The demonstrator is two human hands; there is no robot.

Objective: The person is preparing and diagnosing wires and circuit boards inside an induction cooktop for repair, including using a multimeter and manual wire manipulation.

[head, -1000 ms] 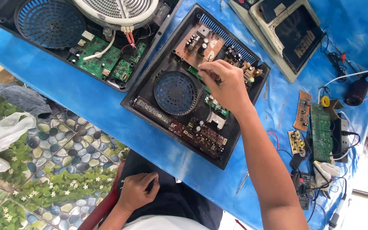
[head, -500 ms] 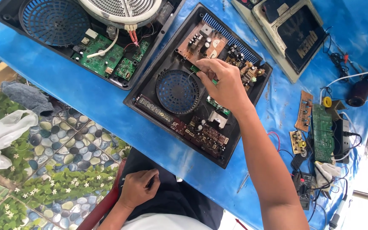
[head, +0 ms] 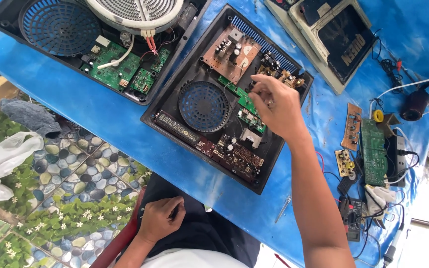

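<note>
The right hand [head: 276, 106] hovers over the open cooker base [head: 227, 97], fingers pinched near its green board [head: 248, 108], perhaps gripping something small. The left hand [head: 159, 218] rests curled on the lap (loose boards [head: 373, 151] lie rightward).

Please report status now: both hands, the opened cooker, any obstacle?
Right hand over green circuit board inside open black cooker case, fingers pinched. Left hand resting on lap, off the table. Nothing blocking the case.
</note>
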